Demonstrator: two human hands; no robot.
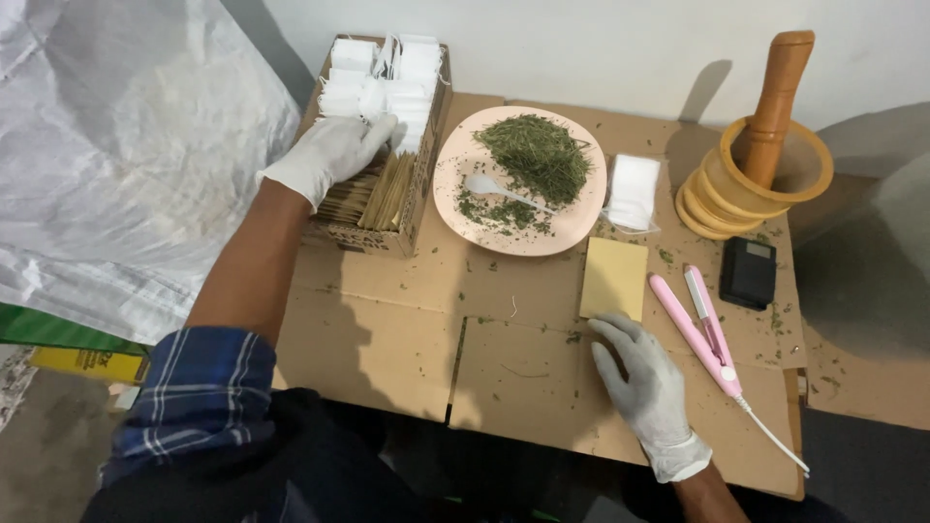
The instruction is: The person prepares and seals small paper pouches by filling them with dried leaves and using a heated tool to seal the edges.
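A gloved right hand (644, 383) rests flat, fingers spread and loose, on a cardboard sheet (387, 339), its fingertips touching the lower edge of a tan envelope (614, 278). At two o'clock from this hand lies a pink sealing iron (699, 329), with a black scale (748, 272) beyond it. At eleven o'clock, the gloved left hand (334, 153) reaches into a cardboard box (412, 208) of white sachets (383, 77) and tan envelopes, fingers curled over them; whether they grip one, I cannot tell. Between the hands sits a pink plate (450, 189) of dried green herbs (536, 155) with a white spoon (502, 190). A wooden mortar (736, 199) and pestle (778, 97) stand at one o'clock.
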